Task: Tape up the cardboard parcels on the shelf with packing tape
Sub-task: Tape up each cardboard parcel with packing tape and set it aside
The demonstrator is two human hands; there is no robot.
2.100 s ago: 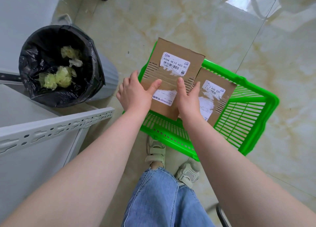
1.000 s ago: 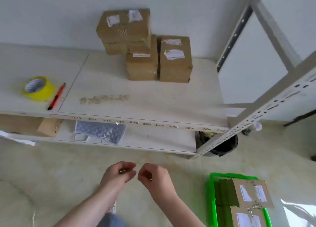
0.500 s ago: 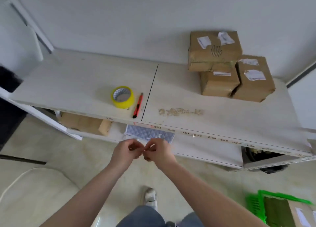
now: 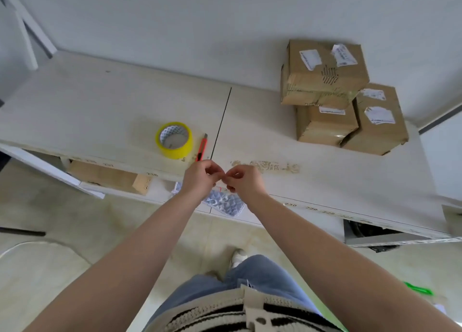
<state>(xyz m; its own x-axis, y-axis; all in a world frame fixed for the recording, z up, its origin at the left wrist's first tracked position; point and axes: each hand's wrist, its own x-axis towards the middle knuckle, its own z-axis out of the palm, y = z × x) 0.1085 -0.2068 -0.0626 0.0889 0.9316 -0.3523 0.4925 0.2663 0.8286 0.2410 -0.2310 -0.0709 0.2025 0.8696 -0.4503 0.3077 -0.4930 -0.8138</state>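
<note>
Stretching across the whole view, the white shelf [image 4: 100, 101] carries everything of the task on its upper board. Three cardboard parcels [image 4: 345, 96] stand together at its far right, close to the wall: two side by side on the board and touching, and a third one on top of the left one, turned a little. All three have torn white labels on them. Under the upper board, on the lower level at the left, lies another brown box [image 4: 107, 178], and beside it a quilted blue-white pouch [image 4: 225, 203], partly hidden behind the hands.

A roll of yellow packing tape [image 4: 174, 139] lies flat near the front edge of the shelf, well apart from the parcels. Just to the right of it lies a red utility knife [image 4: 202, 149], next to the dark seam between the two boards.

Both arms reach forward to the front edge of the shelf. The left hand [image 4: 200, 179] and the right hand [image 4: 243, 181] meet there, fingertips touching each other, fingers curled as if pinching. Whether something small is between them, I cannot tell. Neither hand touches the tape, the knife or a parcel.
</note>
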